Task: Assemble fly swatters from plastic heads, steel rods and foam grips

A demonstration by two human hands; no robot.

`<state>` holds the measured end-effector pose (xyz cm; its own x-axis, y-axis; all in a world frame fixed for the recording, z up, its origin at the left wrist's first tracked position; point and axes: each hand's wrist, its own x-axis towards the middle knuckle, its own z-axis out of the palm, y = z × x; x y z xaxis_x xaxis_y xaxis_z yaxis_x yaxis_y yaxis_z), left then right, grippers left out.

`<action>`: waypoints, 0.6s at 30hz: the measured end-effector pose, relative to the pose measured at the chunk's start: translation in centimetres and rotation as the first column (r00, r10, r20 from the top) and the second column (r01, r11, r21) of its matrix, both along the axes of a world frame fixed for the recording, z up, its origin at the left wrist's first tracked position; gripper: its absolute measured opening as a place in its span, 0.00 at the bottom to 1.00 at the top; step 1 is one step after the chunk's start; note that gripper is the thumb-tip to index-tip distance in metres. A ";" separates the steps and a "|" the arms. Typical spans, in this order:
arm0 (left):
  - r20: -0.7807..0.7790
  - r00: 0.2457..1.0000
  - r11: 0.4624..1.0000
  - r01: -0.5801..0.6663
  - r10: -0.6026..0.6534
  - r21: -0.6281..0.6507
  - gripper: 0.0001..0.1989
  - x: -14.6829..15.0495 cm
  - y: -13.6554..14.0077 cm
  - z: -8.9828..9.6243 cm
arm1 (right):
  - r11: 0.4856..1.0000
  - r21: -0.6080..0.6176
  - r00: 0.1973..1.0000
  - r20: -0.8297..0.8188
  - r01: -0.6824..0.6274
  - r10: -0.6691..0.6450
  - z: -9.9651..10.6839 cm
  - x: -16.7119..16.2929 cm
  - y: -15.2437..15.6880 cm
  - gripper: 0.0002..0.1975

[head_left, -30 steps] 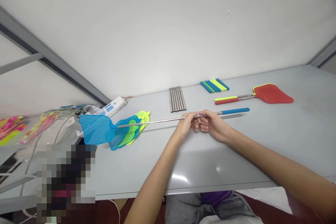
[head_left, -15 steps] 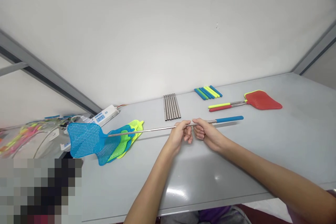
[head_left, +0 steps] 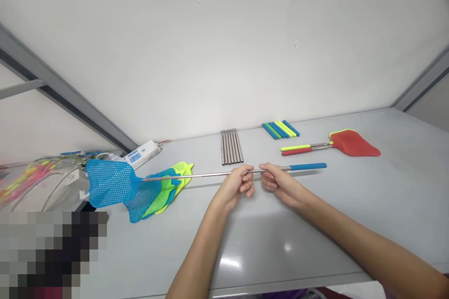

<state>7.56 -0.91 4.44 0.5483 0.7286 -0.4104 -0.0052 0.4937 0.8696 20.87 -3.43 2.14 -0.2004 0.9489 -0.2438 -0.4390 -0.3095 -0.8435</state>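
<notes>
A blue fly swatter (head_left: 111,183) with a long extended metal rod and a blue grip is held level above the table, its mesh head to the left. My left hand (head_left: 237,184) is closed on the middle of the rod, thumb along the top. Close beside it, my right hand (head_left: 280,182) pinches the same rod nearer the blue grip. Beneath the held swatter's rod lies a fanned pile of blue, green and yellow swatter heads (head_left: 164,196).
Several metal rods (head_left: 231,147) lie side by side near the wall, with blue, green and yellow grips (head_left: 280,129) to their right. A red swatter (head_left: 354,143) rests over a yellow one at right. A power strip (head_left: 142,154) and bagged colourful items (head_left: 31,177) are at left.
My hands keep their hold on the rod and have spread very slightly apart. The view has tilted slightly, so the table items appear a little lower.
</notes>
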 end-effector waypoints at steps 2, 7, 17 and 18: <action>0.006 1.000 1.000 -0.005 0.005 -0.022 0.19 -0.1 0.0 0.1 | 1.000 -0.003 1.000 0.006 -0.002 0.002 0.1 0.0 0.0 0.18; 0.027 1.000 0.998 -0.007 0.008 -0.059 0.18 -0.5 0.3 0.1 | 1.000 -0.001 1.000 -0.006 0.002 -0.002 0.2 0.0 0.1 0.17; 0.041 0.999 0.993 -0.007 0.012 -0.122 0.19 -1.1 0.8 0.4 | 1.000 0.008 1.000 -0.011 0.003 -0.003 0.5 0.3 0.3 0.18; 0.042 0.999 0.992 -0.009 0.014 -0.124 0.19 -1.1 0.8 0.3 | 1.000 0.009 1.000 -0.013 0.006 -0.006 0.4 0.3 0.4 0.18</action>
